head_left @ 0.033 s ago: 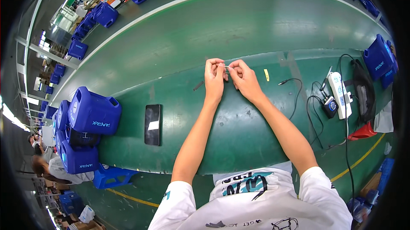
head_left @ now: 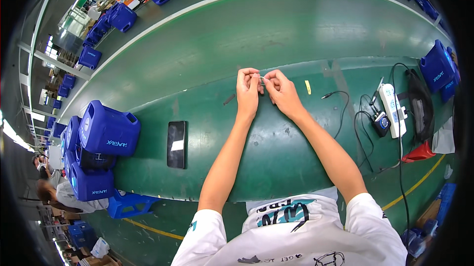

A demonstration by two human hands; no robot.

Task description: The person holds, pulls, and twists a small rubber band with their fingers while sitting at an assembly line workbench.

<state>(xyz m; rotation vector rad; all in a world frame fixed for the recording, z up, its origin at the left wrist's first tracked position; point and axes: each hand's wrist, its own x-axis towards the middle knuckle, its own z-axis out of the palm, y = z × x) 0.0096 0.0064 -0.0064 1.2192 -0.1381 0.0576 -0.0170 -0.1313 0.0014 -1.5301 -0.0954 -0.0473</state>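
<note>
Above the green tabletop, both hands meet at a thin white strip that curves between the fingertips. My left hand pinches one end between thumb and forefinger. The other end is in the pinch of my right hand. Its exact kind is too small to make out, and the fingers hide its ends. A short dark strip lies on the table just left of my left hand. To the right of my right hand is a small yellow strip.
A black phone lies left of my forearms. Blue jug-shaped cases are stacked at the left edge, with more at the far right. On the right are a white power strip, a black adapter, loose cables and a red object.
The white strip between my fingertips appears slightly more arched. Both hands hold nearly the same place.
</note>
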